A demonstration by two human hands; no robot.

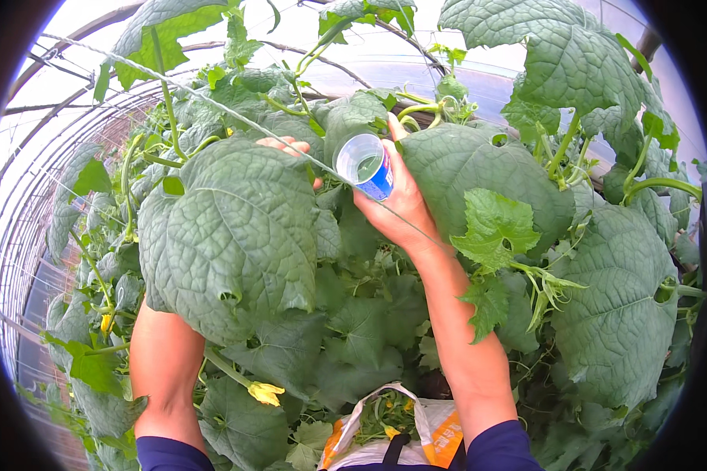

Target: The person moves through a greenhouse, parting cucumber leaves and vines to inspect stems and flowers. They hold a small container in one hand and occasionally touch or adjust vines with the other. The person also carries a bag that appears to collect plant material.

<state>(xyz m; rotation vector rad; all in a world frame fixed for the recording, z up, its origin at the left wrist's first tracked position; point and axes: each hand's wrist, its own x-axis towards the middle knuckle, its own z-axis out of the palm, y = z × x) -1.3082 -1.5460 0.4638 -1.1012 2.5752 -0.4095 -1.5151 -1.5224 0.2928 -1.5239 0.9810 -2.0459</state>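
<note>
My right hand [405, 206] is wrapped around a clear plastic cup [353, 152] with a blue printed band. The cup's mouth tilts up towards me, and a little greenish content or see-through colour shows inside; which of these I cannot tell. A large green vine leaf [230, 229] covers most of my left hand [286, 145] and forearm. Only some fingertips show past that leaf's upper edge, to the left of the cup. Whether those fingers hold anything is hidden. Another broad leaf [489, 176] lies just right of my right wrist.
A pale twine [212, 103] runs diagonally across, passing before the cup and right hand. Below my arms, a white and orange sack [439, 427] holds green cuttings and yellow blossoms. A yellow flower [265, 393] hangs near my left forearm. Dense vines surround me under a hooped plastic tunnel.
</note>
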